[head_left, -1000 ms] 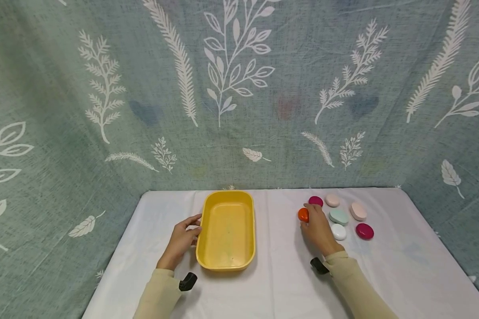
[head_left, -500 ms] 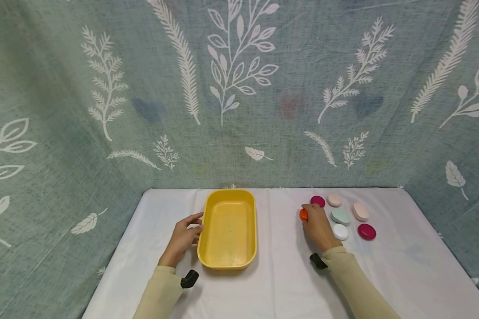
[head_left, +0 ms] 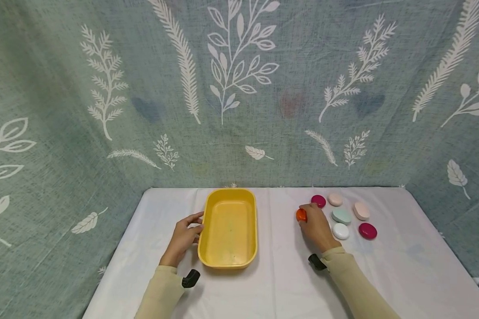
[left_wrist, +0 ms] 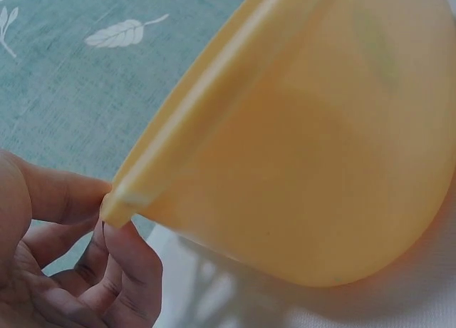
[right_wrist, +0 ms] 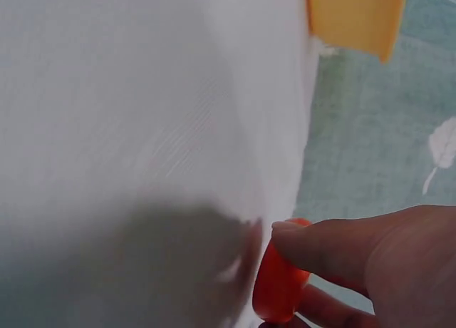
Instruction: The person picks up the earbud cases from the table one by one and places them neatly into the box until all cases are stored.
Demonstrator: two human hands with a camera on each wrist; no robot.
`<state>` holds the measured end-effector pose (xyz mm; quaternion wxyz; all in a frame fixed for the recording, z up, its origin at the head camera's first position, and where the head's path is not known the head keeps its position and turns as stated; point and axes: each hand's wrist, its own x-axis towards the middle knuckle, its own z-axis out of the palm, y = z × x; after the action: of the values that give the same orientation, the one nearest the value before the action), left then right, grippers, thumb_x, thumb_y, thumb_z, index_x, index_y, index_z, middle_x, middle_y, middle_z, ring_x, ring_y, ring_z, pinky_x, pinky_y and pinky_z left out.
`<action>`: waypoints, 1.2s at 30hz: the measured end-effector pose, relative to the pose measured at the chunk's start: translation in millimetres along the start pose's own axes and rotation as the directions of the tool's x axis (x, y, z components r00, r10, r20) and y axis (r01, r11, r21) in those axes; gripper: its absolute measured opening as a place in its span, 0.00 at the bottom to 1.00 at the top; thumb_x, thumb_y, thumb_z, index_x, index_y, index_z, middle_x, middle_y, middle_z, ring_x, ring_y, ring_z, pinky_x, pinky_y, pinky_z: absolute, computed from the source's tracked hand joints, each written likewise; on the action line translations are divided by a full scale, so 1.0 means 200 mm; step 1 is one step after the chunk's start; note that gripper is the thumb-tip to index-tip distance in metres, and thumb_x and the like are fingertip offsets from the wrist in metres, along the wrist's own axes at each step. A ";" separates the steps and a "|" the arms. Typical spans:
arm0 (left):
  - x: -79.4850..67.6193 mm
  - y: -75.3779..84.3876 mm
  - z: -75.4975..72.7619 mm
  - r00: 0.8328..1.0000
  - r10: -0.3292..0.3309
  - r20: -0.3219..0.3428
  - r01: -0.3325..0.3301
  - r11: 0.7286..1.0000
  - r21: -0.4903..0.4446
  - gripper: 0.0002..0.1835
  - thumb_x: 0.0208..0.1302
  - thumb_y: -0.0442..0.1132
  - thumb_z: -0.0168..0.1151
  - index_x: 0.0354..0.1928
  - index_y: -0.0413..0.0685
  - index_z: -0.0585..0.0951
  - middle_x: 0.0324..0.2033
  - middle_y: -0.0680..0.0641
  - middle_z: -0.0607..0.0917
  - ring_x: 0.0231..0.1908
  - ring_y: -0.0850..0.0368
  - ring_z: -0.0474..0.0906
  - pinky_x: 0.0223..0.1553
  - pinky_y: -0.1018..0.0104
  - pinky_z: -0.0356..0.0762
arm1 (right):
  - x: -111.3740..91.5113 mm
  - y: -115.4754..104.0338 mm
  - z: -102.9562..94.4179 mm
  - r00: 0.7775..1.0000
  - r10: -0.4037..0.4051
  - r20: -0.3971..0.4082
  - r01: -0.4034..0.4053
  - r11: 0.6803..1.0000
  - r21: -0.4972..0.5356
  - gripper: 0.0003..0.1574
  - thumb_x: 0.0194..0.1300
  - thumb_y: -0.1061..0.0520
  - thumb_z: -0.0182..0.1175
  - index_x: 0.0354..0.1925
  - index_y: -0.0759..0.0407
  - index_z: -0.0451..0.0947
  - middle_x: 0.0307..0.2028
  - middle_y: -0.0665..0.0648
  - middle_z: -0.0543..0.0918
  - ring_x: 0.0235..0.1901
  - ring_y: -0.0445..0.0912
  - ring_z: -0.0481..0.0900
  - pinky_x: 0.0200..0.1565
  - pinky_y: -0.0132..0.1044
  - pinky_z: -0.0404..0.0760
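A yellow plastic tub (head_left: 228,230) with nothing in it stands left of the table's middle. My left hand (head_left: 182,239) pinches its left rim between thumb and fingers, as the left wrist view shows up close. On the right, my right hand (head_left: 316,226) holds an orange soap bar (head_left: 301,215) by thumb and fingertips. In the right wrist view the orange bar (right_wrist: 279,282) stands on edge in the grip, close over the white cloth. Just behind that hand lies a magenta soap bar (head_left: 318,201).
Right of my right hand are a mint bar (head_left: 341,215), a white one (head_left: 340,231), a small pale pink one (head_left: 335,200), a larger pink one (head_left: 361,211) and another magenta one (head_left: 368,231). Green leaf-print curtain (head_left: 263,150) encloses the white-covered table (head_left: 279,274).
My right hand has drawn the orange soap bar slightly left, away from the other bars. The left hand keeps its hold on the tub's rim, and the head view has shifted a little.
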<state>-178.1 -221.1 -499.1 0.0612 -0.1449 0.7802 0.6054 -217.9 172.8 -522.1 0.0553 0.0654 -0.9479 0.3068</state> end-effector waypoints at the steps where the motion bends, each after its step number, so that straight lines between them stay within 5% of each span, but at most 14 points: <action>1: 0.00 0.00 0.00 1.000 -0.002 -0.001 0.002 1.000 0.000 0.25 0.76 0.30 0.57 0.72 0.44 0.77 0.55 0.38 0.76 0.28 0.55 0.76 0.29 0.68 0.80 | 0.00 -0.01 0.00 1.000 -0.009 -0.008 0.009 1.000 0.005 0.27 0.60 0.73 0.71 0.58 0.76 0.80 0.54 0.73 0.81 0.55 0.66 0.81 0.63 0.61 0.77; 13: 0.01 0.00 -0.01 1.000 0.009 0.025 -0.008 0.999 -0.042 0.25 0.76 0.28 0.56 0.73 0.41 0.76 0.56 0.36 0.75 0.27 0.57 0.75 0.28 0.69 0.79 | 0.01 -0.21 -0.03 0.986 -0.141 -0.089 0.150 0.983 0.107 0.28 0.55 0.76 0.72 0.56 0.74 0.82 0.51 0.72 0.82 0.50 0.65 0.82 0.57 0.58 0.82; 19: 0.01 0.00 0.00 1.000 0.016 0.022 -0.015 0.999 -0.049 0.25 0.76 0.27 0.57 0.72 0.41 0.76 0.56 0.36 0.75 0.25 0.57 0.74 0.27 0.69 0.78 | 0.02 -0.29 -0.01 0.984 -0.160 -0.080 0.171 0.972 0.163 0.28 0.55 0.75 0.74 0.56 0.73 0.82 0.51 0.70 0.83 0.48 0.62 0.82 0.51 0.54 0.85; 36: 0.00 -0.01 0.00 1.000 0.003 0.015 -0.002 0.998 -0.064 0.24 0.76 0.28 0.57 0.72 0.42 0.77 0.56 0.36 0.76 0.26 0.56 0.75 0.27 0.69 0.78 | 0.03 -0.48 0.06 0.980 -0.189 -0.062 0.199 0.942 0.270 0.29 0.55 0.73 0.77 0.56 0.71 0.83 0.50 0.66 0.84 0.49 0.58 0.82 0.54 0.52 0.86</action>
<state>-178.0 -222.3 -500.8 0.0613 -0.1412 0.7601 0.6313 -210.3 87.8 -475.2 0.0923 0.1601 -0.8838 0.4297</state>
